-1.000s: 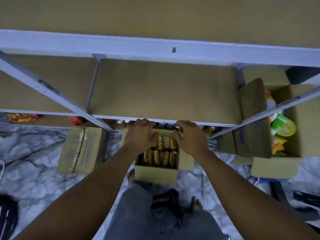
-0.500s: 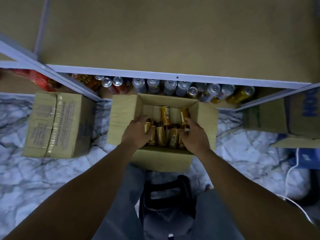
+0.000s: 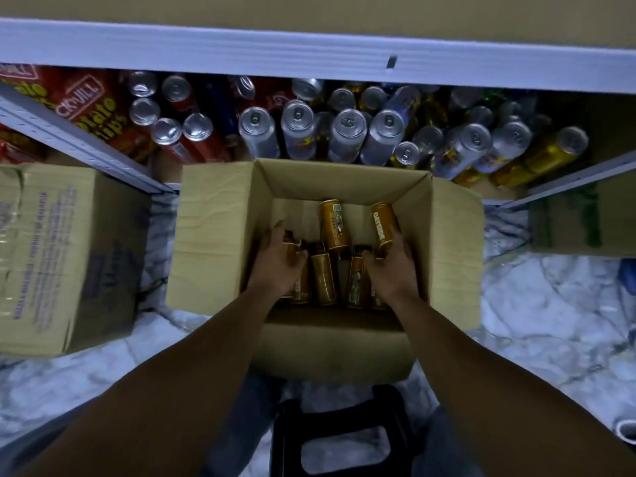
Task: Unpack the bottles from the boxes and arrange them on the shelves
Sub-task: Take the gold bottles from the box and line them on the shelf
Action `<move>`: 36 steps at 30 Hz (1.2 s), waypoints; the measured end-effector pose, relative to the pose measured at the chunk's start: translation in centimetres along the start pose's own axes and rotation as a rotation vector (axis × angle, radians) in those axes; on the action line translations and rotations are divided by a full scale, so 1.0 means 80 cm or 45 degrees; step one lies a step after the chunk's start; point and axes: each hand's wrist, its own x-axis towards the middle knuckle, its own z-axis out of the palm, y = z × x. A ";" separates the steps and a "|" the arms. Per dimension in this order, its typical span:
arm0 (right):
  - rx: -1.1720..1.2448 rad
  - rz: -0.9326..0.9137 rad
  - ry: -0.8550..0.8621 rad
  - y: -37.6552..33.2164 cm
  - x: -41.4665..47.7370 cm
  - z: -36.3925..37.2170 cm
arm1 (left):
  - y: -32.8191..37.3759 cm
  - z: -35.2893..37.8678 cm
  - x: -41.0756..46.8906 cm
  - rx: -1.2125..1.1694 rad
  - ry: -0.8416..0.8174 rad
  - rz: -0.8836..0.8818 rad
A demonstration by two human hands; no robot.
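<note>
Hands are both working inside the open box (image 3: pixel 220 242): L hand (image 3: pixel 279 261) is curling round a gold bottle (image 3: pixel 292 244), R hand (image 3: pixel 392 270) is gripping the OATSIDE bottle (image 3: pixel 381 223). Abt half a dozen more bottles (image 3: pixel 323 280) are waiting beside them. Sealed box (image 3: pixel 69 253) at left is looking untouched; cans (image 3: pixel 299 127) are crowding under the shelf rail (image 3: pixel 309 49), so prob. lots remaining.

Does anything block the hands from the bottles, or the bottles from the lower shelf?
No: the left hand and right hand grip gold bottles in the open box. Standing cans crowd the lower shelf just behind it.
</note>
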 end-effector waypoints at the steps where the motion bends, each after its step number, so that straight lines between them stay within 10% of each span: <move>1: 0.028 0.002 0.018 0.005 0.007 0.006 | -0.004 0.005 0.007 -0.025 0.004 -0.018; 16: -0.134 -0.118 0.153 0.037 0.072 0.054 | -0.030 0.048 0.062 -0.229 0.138 -0.204; 36: 0.213 -0.209 0.451 0.018 0.075 0.055 | -0.008 0.056 0.074 -0.539 0.234 0.121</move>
